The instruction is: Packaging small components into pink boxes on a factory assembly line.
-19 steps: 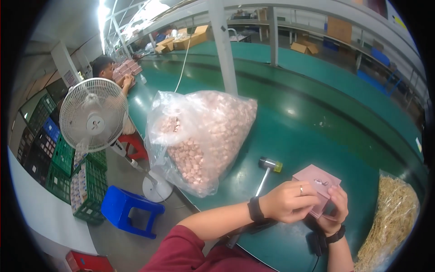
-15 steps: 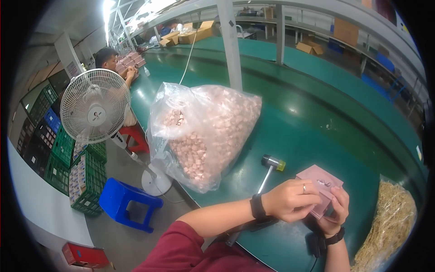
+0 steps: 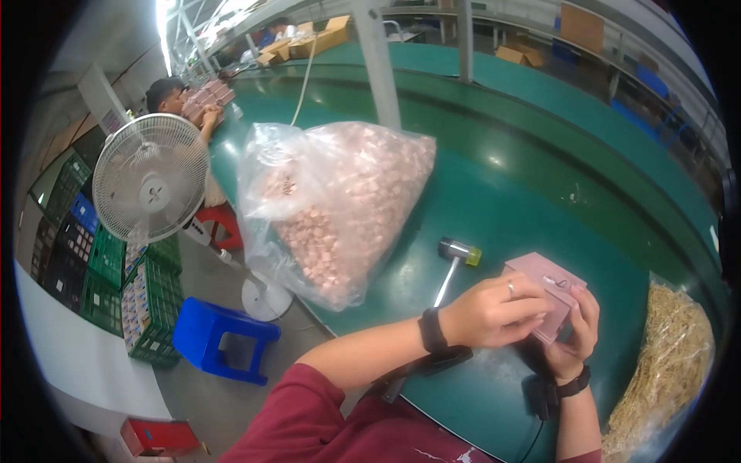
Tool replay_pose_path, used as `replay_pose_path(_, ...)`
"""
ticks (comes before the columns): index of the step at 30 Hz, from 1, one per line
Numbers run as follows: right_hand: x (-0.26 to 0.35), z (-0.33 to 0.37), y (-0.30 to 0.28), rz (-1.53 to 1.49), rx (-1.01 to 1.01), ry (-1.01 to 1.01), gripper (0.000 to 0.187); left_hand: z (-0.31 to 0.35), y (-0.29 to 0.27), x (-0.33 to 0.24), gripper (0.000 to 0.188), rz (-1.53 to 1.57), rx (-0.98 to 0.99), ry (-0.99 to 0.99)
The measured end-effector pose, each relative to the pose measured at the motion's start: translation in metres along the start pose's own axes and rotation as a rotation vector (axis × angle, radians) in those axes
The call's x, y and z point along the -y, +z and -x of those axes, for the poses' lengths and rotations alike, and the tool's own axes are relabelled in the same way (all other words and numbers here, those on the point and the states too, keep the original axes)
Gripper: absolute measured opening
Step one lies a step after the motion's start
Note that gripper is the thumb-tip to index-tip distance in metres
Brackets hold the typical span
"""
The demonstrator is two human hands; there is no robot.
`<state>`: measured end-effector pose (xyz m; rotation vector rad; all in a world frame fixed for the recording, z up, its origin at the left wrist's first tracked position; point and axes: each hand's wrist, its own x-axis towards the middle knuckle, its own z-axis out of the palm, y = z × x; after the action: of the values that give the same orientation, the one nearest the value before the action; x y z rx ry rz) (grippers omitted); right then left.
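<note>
A pink, flat-sided box-like piece (image 3: 549, 268) with a small dark and silvery fitting on its top face is held up over the green table. My right hand (image 3: 579, 332) wraps round its right side and near edge, thumb and fingers pressed against it. My left hand (image 3: 498, 312) is closed in a pinch at the piece's left side; whatever sits between its fingertips is hidden. Beside my left hand lies a mallet (image 3: 461, 252) with one black and one yellow head face, its handle running down under my left wrist.
A large clear bag of small pink blocks (image 3: 351, 208) stands on the green table (image 3: 509, 193). At right is a bag of straw-coloured strands (image 3: 664, 355). A standing fan (image 3: 154, 177), a blue stool (image 3: 220, 339), crates (image 3: 147, 309) and a co-worker (image 3: 166, 96) are at left.
The whole view has shifted slightly, so the bag, fan and mallet sit higher in the picture. Both hands stay at the pink piece, with little visible change in their hold.
</note>
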<state>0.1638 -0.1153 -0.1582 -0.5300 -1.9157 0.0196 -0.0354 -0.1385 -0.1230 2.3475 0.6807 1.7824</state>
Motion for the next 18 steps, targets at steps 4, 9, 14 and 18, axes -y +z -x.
replay_pose_path(4, 0.004, 0.001, 0.009, 0.01, -0.014, 0.015, 0.064, 0.003, -0.009, 0.002, 0.025, -0.042, 0.017, -0.034)
replay_pose_path(9, -0.002, -0.001, 0.004, 0.015, -0.003, -0.018, 0.063, 0.002, -0.008, 0.002, 0.026, -0.068, 0.035, -0.098)
replay_pose_path(14, 0.001, 0.0, 0.004, -0.02, -0.012, 0.019, 0.067, 0.002, -0.008, 0.002, 0.026, -0.081, 0.094, -0.047)
replay_pose_path(18, 0.002, -0.007, 0.001, -0.037, 0.011, 0.025, 0.07, 0.0, -0.006, 0.003, 0.028, -0.105, 0.04, -0.077)
